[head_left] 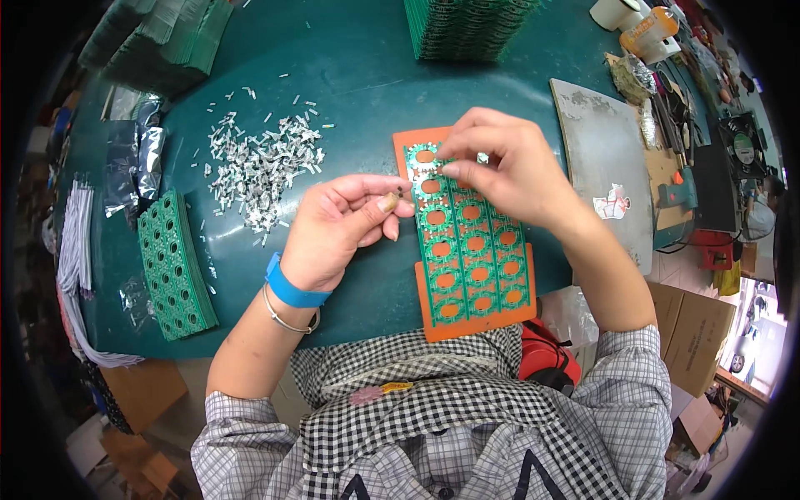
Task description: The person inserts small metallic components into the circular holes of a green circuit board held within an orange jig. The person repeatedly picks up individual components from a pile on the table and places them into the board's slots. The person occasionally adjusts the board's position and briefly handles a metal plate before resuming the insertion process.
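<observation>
In front of me a green circuit board panel [475, 243] with rows of round cut-outs lies on an orange backing board [440, 332]. My left hand [342, 221] is at the panel's left edge, thumb and fingers pinched on tiny dark parts [398, 192] too small to name. Over the panel's far end is my right hand [512, 162], its thumb and forefinger brought close together by the upper left cut-outs. Whatever those right fingertips hold, if anything, is hidden or too small to make out. Beyond my left hand spreads a loose pile of small white parts [260, 162].
A stack of green circuit panels [175, 267] lies left, beside white cables [75, 242] and silvery bags [148, 154]. More board stacks [471, 29] stand at the back. On the right are a grey metal plate [604, 158], tools, and a small fan [742, 146].
</observation>
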A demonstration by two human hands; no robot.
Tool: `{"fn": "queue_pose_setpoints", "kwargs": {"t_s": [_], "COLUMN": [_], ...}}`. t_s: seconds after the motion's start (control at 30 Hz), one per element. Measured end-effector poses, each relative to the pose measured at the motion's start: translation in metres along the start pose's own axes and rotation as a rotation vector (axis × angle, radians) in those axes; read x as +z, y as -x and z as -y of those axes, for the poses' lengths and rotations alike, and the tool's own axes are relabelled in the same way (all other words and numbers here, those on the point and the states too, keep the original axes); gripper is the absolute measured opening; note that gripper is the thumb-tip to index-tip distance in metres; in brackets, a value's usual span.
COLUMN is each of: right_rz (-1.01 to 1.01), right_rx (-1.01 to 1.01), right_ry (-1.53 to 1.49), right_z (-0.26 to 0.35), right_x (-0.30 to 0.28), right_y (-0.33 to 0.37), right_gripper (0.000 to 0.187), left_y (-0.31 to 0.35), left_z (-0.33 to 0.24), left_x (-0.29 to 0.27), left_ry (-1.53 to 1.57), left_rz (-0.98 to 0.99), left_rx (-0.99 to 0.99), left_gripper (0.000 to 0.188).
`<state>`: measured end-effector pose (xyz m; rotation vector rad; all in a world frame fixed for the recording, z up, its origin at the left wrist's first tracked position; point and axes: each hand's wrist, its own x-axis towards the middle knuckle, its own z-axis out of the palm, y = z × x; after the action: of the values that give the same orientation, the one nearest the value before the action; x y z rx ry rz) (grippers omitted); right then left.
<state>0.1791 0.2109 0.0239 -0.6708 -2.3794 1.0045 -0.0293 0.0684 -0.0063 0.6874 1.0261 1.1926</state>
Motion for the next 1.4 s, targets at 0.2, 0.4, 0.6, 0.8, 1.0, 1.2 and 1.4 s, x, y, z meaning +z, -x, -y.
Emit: {"fn": "queue_pose_setpoints", "kwargs": {"t_s": [0.2, 0.4, 0.6, 0.8, 1.0, 1.2, 1.4], "right_rz": [0.050, 0.085, -0.022, -0.039, -0.105, -0.092, -0.095], "right_rx": [0.017, 0.311, 0.212, 0.145, 0.125, 0.098, 0.045], "right_ry": [-0.178, -0.560, -0.066, 0.148, 0.131, 0.157, 0.185], "right_z": [0.025, 0.032, 0.002, -0.014, -0.020, -0.023, -0.026], "right_x": [0.019, 0.021, -0.001, -0.005, 0.004, 0.003, 0.005], "right_y": [0.006, 0.009, 0.015, 0.031, 0.026, 0.025, 0.024], "right_gripper": [0.008, 0.007, 0.007, 0.006, 0.006, 0.007, 0.007], "left_y": [0.006, 0.007, 0.008, 0.004, 0.006, 0.006, 0.007], "left_z": [-0.002, 0.010, 0.011, 0.010, 0.006, 0.009, 0.008], "left_x": [0.018, 0.021, 0.011, 0.008, 0.007, 0.007, 0.008], "left_ry": [0.009, -0.112, -0.092, -0.010, -0.037, -0.069, -0.083], "left_rz": [-0.024, 0.014, 0.023, 0.004, -0.026, -0.048, -0.047], "left_rx": [0.035, 0.108, 0.032, -0.032, -0.082, -0.080, -0.082], "left_gripper": [0.023, 0.018, 0.012, 0.008, 0.007, 0.006, 0.006]}}
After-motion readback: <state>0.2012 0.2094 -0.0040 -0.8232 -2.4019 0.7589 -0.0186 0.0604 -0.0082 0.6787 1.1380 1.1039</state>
